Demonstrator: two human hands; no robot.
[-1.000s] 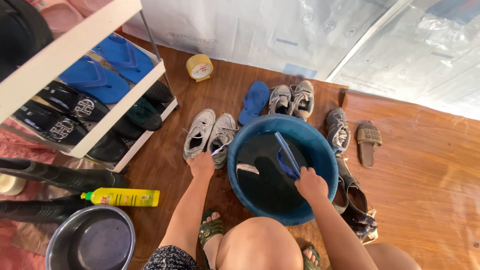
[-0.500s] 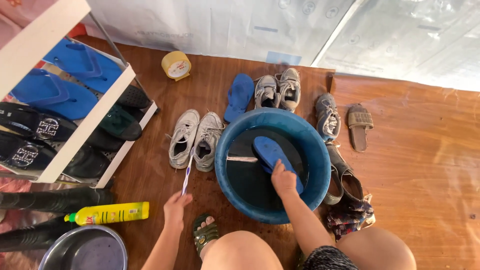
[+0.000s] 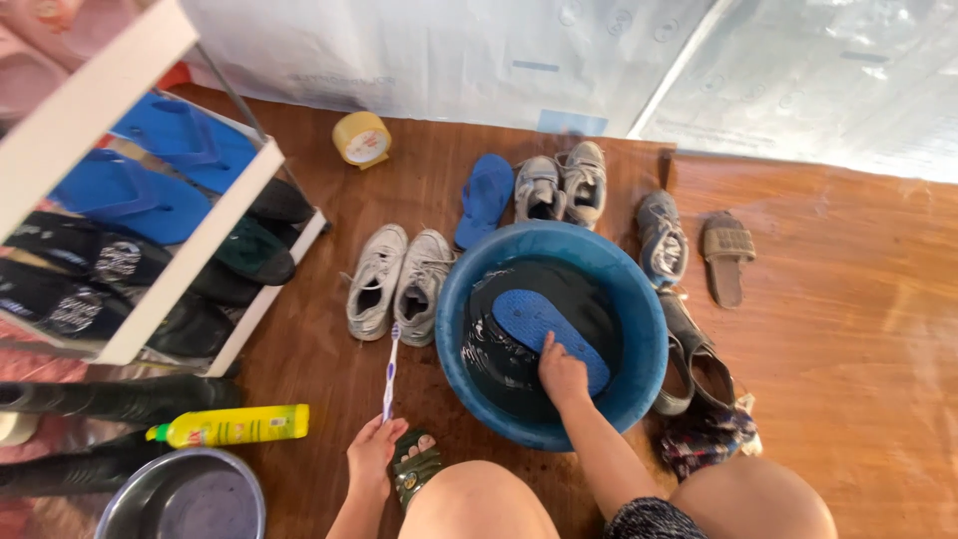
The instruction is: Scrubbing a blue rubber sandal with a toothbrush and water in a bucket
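Toothbrush (image 3: 390,371) now at left fingers (image 3: 384,431)

— What's the room like?
— Reddish-brown wooden floor (image 3: 848,339), glossy where daylight hits it on the right. Pale plastic sheeting (image 3: 599,60) hangs as the wall
— Furniture?
— A white shoe rack (image 3: 215,225) on the left
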